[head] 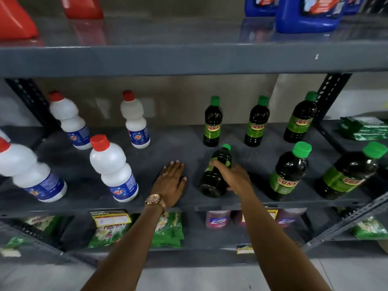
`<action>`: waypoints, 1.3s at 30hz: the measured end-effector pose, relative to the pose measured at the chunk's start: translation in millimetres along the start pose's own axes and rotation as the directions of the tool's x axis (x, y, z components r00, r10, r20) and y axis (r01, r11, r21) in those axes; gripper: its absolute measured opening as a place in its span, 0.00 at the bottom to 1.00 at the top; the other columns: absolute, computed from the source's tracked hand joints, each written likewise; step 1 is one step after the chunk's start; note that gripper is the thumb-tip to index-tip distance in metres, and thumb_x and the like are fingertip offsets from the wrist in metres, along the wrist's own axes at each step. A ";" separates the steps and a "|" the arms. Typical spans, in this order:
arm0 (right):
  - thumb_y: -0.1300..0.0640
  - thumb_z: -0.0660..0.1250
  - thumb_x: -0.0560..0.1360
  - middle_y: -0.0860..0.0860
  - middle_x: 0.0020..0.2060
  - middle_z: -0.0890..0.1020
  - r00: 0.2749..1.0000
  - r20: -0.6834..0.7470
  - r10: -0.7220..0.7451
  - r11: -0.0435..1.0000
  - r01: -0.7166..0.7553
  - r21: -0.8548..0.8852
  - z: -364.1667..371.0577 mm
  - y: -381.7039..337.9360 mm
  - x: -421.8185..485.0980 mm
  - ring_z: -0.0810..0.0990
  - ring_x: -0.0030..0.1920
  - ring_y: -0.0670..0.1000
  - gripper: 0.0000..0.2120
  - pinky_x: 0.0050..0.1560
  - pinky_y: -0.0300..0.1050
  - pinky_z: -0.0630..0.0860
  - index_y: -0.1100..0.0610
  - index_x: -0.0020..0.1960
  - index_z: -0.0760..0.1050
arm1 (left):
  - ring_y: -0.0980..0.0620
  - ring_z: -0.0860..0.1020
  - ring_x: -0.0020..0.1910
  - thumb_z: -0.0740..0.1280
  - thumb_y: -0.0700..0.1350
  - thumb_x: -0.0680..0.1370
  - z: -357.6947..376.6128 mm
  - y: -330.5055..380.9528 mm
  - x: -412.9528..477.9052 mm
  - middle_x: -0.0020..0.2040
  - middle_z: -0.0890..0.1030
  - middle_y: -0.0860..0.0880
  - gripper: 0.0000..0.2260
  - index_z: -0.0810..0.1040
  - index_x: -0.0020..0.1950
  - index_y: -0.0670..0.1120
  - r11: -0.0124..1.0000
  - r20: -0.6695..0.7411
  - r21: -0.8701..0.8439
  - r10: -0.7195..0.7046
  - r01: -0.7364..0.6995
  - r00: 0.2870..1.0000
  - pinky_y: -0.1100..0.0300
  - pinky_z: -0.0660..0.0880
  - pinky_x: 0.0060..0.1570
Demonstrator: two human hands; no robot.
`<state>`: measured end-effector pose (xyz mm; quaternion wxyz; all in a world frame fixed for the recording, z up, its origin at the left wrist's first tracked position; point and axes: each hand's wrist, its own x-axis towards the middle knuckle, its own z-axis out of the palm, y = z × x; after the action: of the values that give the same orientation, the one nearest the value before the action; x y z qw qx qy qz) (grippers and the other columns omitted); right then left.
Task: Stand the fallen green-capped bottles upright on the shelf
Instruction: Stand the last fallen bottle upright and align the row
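Several dark bottles with green caps and green labels stand on the grey middle shelf (pixel 172 143). Three stand along the back: one (pixel 212 122), one (pixel 257 122) and one (pixel 301 118). Two more stand near the front at the right, one (pixel 287 173) and one (pixel 348 175). One green-capped bottle (pixel 214 177) lies tilted with its cap pointing to the back; my right hand (pixel 235 175) grips its middle from above. My left hand (pixel 171 181) rests flat on the shelf, palm down, fingers apart, left of that bottle.
White bottles with red caps, such as one (pixel 113 169), stand on the left half of the shelf. Above are red containers (pixel 81 7) and blue jugs (pixel 304 15). Green packets (pixel 165 229) and pink bottles fill the shelf below. A slanted metal upright (pixel 327 93) is at the right.
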<state>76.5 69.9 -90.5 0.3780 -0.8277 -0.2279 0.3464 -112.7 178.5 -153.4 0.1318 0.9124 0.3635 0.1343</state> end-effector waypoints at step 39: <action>0.43 0.82 0.56 0.58 0.64 0.70 0.803 -0.477 -0.358 0.900 0.433 0.053 46.7 25.8 20.8 0.68 0.67 0.60 0.46 0.66 0.57 0.69 0.61 0.65 0.67 | 0.50 0.50 0.77 0.52 0.52 0.81 -1.4 1.4 0.8 0.78 0.55 0.46 0.24 0.54 0.75 0.47 0.999 -0.018 0.052 0.000 0.001 1.000 0.55 0.42 0.75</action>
<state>58.3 89.3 -141.3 0.5493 -0.7866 -0.2724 0.0728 -111.7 178.2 -151.5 0.1049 0.9142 0.3680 0.1331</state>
